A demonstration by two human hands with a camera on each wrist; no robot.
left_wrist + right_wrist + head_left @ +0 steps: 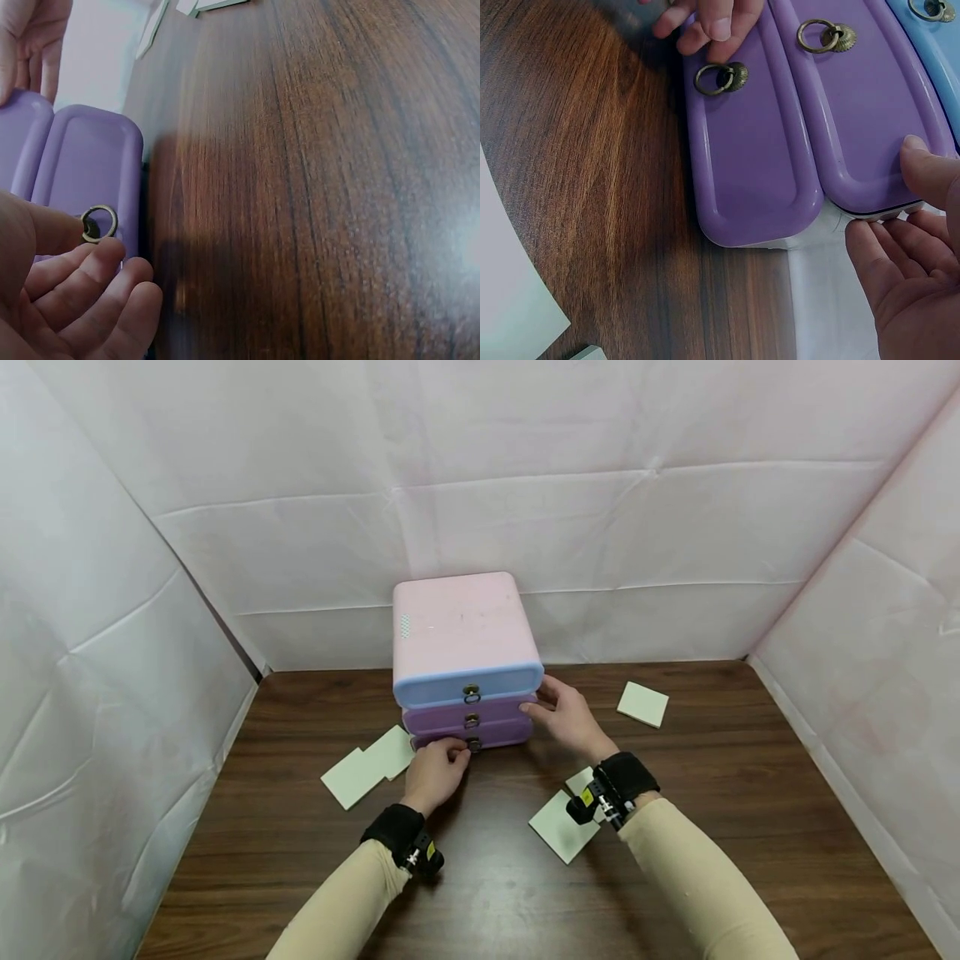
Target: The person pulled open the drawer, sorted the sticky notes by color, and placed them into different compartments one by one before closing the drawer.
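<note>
A small cabinet (457, 627) with a pink top stands at the table's back. It has a blue drawer (468, 681) over two purple ones. My left hand (435, 772) is at the bottom purple drawer (750, 172), fingertips (712, 26) right beside its brass ring pull (720, 77). In the left wrist view the thumb (45, 229) touches the ring (99, 223), which stays fully visible and is not pinched. My right hand (570, 718) rests against the cabinet's right side. Its thumb (926, 169) lies on the end of the middle purple drawer (862, 112). All drawers look pushed in.
Pale green square cards lie on the dark wooden table (750, 827): two overlapping at the left (367, 766), one at the back right (642, 703), and some under my right wrist (562, 822). White sheeting walls the table on three sides.
</note>
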